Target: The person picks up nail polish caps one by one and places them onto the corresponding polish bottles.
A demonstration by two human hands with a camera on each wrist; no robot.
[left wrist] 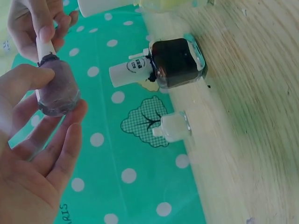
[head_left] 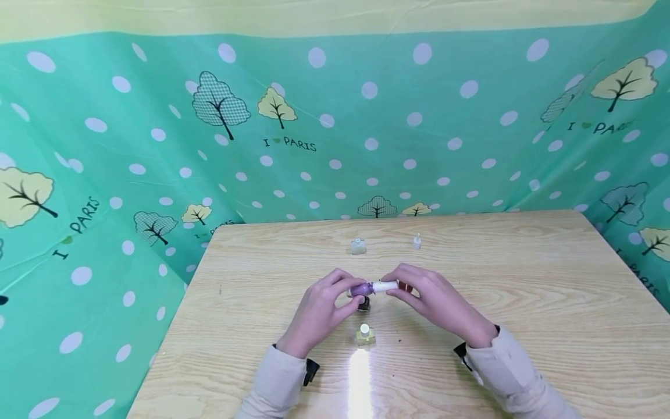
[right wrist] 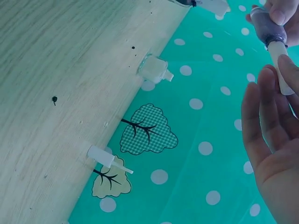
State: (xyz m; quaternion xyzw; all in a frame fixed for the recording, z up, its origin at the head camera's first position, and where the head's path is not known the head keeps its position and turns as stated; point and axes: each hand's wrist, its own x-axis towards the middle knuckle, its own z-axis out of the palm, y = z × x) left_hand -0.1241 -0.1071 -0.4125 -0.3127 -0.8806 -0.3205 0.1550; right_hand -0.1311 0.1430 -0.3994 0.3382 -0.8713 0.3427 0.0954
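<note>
A purple nail polish bottle (head_left: 361, 289) lies sideways in the air above the table, its base to the left. My left hand (head_left: 321, 305) grips the glass body between thumb and fingers. The white cap (head_left: 385, 286) points right, and my right hand (head_left: 434, 295) pinches it. Purple polish stains the joint where cap and neck meet; whether the cap is screwed tight I cannot tell. Just below the left fingertips stands a dark nail polish bottle (left wrist: 176, 63) with a white cap. Something red (head_left: 405, 287) shows behind the right fingers, mostly hidden.
Nearest me stands a yellow nail polish bottle (head_left: 364, 336) with a white cap. Farther back are an uncapped pale bottle (head_left: 358, 247) and, to its right, a loose white cap (head_left: 416, 242) with its brush pointing up. A patterned green cloth (head_left: 314, 116) hangs behind the wooden table (head_left: 523, 279).
</note>
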